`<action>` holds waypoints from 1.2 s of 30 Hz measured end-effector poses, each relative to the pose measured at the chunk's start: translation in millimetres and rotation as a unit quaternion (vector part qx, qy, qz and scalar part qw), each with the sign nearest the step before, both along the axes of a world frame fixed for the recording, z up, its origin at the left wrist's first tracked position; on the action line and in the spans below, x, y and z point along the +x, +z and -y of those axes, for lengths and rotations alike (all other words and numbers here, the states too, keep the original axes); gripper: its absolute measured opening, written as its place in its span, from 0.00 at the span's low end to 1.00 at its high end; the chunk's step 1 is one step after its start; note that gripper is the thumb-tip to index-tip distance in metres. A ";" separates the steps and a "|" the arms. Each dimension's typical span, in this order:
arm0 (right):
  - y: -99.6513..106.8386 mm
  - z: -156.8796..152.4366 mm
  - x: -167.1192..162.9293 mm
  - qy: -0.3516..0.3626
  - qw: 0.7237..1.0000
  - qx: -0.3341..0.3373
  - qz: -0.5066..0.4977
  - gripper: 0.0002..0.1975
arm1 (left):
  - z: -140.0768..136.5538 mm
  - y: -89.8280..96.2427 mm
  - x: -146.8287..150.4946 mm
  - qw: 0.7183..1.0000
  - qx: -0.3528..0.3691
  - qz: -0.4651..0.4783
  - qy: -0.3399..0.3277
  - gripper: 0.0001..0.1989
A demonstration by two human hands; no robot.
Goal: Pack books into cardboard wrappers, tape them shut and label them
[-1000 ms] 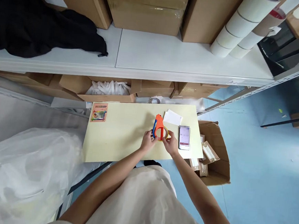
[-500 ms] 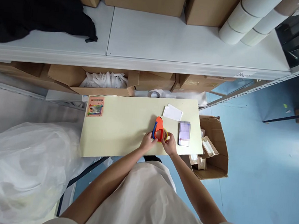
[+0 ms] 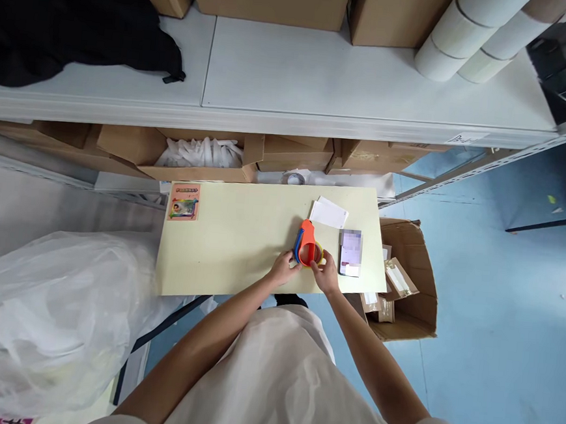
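Between my two hands, a tape dispenser with an orange body, a blue edge and a yellow ring stands over the cream table. My left hand grips its lower left side with thumb and fingers. On the other side my right hand pinches the lower right rim, near the yellow part. Whether tape is loaded inside the ring is hard to make out. Right of my right hand lies a phone, and above it are white cards, overlapping each other.
At the table's far left corner is a pink printed card. An open carton with small parcels stands on the floor at right. A large plastic bag bulges at left. Behind the table runs a shelf with boxes and white rolls.
The whole view has shifted slightly. The dispenser has turned a little in my hands, and my right thumb now lies across its lower ring. Both hands stay on it.
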State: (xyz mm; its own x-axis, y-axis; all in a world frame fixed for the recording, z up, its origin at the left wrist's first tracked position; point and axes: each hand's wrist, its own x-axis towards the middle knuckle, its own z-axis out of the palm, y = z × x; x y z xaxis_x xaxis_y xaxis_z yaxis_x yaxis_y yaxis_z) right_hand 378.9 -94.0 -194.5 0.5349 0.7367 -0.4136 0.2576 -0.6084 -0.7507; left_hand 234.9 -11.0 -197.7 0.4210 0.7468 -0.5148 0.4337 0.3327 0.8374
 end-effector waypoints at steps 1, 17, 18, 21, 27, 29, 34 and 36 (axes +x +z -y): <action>1.8 0.7 0.0 -0.002 1.000 -0.006 0.019 0.32 | 0.7 0.7 -2.5 1.000 0.001 -0.009 -0.004 0.21; 56.4 -103.4 -125.8 0.413 0.874 0.228 0.112 0.20 | 26.1 104.8 -229.3 0.960 0.169 -0.197 0.103 0.18; 62.2 -110.3 -146.5 0.446 0.859 0.234 0.095 0.19 | 28.3 112.3 -253.8 0.946 0.193 -0.223 0.132 0.18; 82.4 -123.0 -213.5 0.534 0.804 0.251 0.070 0.15 | 35.9 126.6 -327.5 0.880 0.249 -0.300 0.271 0.19; 107.8 -129.3 -365.5 0.623 0.739 0.258 -0.003 0.14 | 36.7 119.9 -433.2 0.822 0.259 -0.381 0.334 0.19; 104.8 -131.9 -414.8 0.616 0.749 0.237 -0.058 0.16 | 30.4 114.4 -449.5 0.823 0.281 -0.394 0.297 0.21; 88.6 -146.0 -501.8 0.494 0.842 0.092 -0.194 0.26 | 14.5 111.6 -470.2 0.836 0.271 -0.442 0.178 0.27; 86.2 -149.7 -516.3 0.439 0.866 0.049 -0.236 0.29 | 10.8 112.2 -477.6 0.838 0.257 -0.462 0.134 0.29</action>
State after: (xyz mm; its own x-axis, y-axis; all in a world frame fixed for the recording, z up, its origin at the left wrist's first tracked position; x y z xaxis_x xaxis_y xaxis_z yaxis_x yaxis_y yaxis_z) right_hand -137.4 55.7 -108.3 -0.4598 0.8182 -0.3452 0.2391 -0.2603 -0.9354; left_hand -242.8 -21.8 -85.5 -0.1992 0.9739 -0.1091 0.9435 0.2207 0.2473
